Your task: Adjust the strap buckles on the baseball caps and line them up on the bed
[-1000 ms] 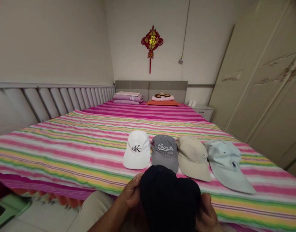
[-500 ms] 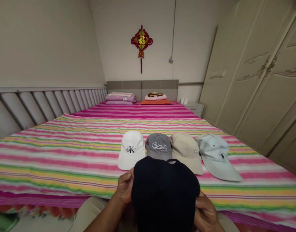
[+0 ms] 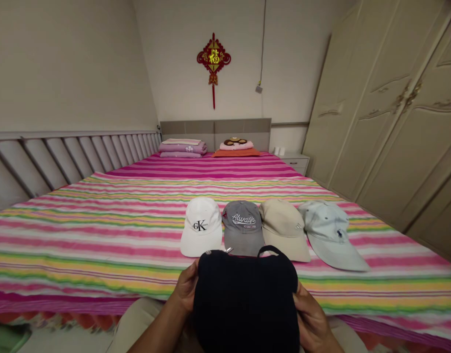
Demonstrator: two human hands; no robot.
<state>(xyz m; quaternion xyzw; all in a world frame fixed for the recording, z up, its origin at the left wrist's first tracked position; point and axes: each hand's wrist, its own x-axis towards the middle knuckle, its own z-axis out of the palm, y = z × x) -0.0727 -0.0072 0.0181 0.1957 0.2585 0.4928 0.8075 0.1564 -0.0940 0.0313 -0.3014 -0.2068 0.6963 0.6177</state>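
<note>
A black cap [image 3: 245,304] is held up close to the camera at the bottom middle, its strap loop showing at the upper right. My left hand [image 3: 187,287] grips its left edge, and my right hand [image 3: 312,314] pinches its right edge. Beyond it, caps lie in a row on the bed: a white cap [image 3: 202,226] with black letters, a grey cap [image 3: 243,225] with white writing, a beige cap [image 3: 284,228] and a pale blue cap [image 3: 332,235] with a small dark logo.
The caps rest on a striped bedspread [image 3: 111,230]. Folded purple bedding [image 3: 183,148] and a pink and orange pile [image 3: 236,148] lie near the headboard [image 3: 243,130]. A railing [image 3: 74,162] runs along the left, with a wardrobe [image 3: 376,122] at the right.
The black cap has dropped slightly and tilted, so its strap loop shows more and the grey cap's brim is less covered. Both hands still hold it. The view has shifted a little.
</note>
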